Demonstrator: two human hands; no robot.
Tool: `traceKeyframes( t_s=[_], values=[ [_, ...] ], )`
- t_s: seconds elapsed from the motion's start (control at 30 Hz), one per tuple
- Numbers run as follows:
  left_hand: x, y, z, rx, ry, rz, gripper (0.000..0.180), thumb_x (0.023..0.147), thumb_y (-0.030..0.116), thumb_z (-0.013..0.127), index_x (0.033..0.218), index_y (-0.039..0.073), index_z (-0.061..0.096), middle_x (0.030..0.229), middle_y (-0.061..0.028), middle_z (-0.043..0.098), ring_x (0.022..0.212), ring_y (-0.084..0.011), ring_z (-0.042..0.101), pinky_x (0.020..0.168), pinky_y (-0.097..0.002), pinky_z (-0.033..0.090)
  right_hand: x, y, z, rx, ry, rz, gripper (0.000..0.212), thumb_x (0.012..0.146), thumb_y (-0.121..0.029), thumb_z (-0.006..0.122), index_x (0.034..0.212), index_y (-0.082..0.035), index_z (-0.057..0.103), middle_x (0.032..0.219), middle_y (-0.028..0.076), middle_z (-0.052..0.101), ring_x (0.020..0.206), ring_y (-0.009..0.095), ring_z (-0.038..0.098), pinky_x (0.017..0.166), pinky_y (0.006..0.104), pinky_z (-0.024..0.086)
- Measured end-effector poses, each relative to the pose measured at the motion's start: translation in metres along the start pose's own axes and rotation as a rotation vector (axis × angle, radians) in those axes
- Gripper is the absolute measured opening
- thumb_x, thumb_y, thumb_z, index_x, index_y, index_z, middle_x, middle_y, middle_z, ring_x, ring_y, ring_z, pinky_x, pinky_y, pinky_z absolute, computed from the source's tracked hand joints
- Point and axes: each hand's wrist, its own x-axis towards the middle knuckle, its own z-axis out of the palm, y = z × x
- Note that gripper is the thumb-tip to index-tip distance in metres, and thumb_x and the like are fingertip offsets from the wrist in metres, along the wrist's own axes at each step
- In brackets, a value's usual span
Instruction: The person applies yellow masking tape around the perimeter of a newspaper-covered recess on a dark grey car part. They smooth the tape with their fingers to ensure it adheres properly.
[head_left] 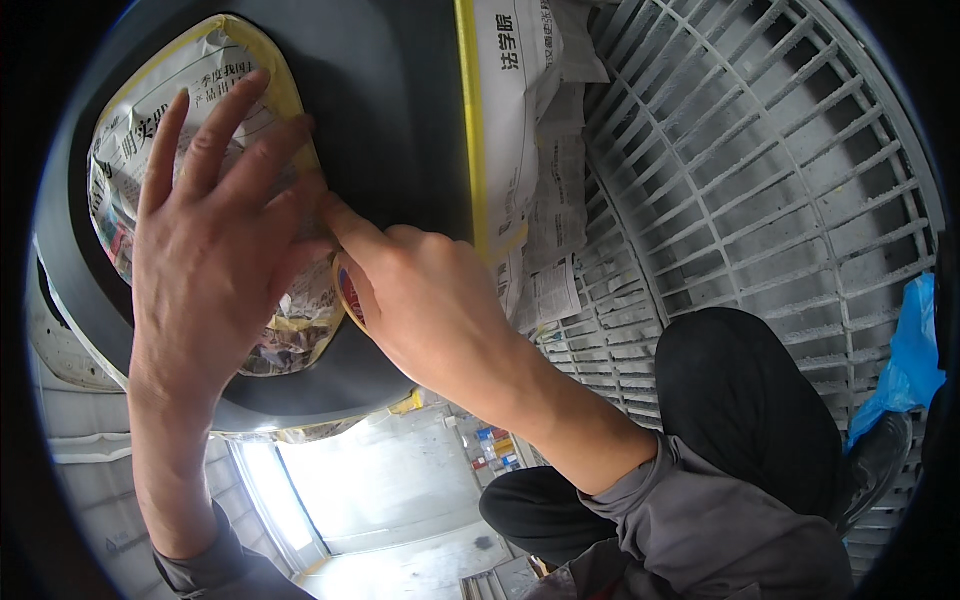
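Observation:
Newspaper (135, 115) covers a rounded opening in a dark grey, curved vehicle-like panel (395, 100), with yellow masking tape (285, 65) along its edge. My left hand (205, 230) lies over this paper, fingers spread and stretched out, thumb toward the right hand. My right hand (425, 290) reaches across from the lower right, its index finger pressed at the taped edge beside the left thumb. Under its palm a roll of masking tape (350, 292) shows in part, its inner core red and blue. The right fingertips are partly hidden by the left hand.
More newspaper (505, 130) hangs along the panel's right side behind a straight yellow tape strip (470, 130). A dusty metal floor grating (760, 150) spreads to the right. My bent knee (745, 400) and a blue plastic bag (900, 350) are at the lower right.

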Motion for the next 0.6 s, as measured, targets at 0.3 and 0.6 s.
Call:
traceKeyframes(
  t_s=[0.3, 0.6],
  values=[
    [-0.014, 0.009, 0.001, -0.005, -0.02, -0.031, 0.052, 0.082, 0.041, 0.085, 0.127, 0.015, 0.084, 0.161, -0.0004, 0.063, 0.167, -0.0312, 0.038, 0.139, -0.0638, 0.025, -0.039, 0.023, 0.018, 0.738, 0.127, 0.282, 0.035, 0.114, -0.008, 0.065, 0.147, -0.005, 0.073, 0.098, 0.012, 0.077, 0.067, 0.013, 0.072, 0.059, 0.0257, 0.058],
    [-0.014, 0.005, 0.013, 0.039, 0.055, -0.004, 0.042, 0.083, 0.022, 0.088, 0.124, 0.016, 0.085, 0.158, 0.0023, 0.066, 0.166, -0.0276, 0.04, 0.14, -0.0608, 0.025, -0.075, 0.051, 0.041, 0.517, 0.013, 0.069, 0.05, 0.108, 0.001, 0.07, 0.157, -0.008, 0.068, 0.093, 0.006, 0.073, 0.064, 0.01, 0.066, 0.058, 0.0267, 0.055]
  ],
)
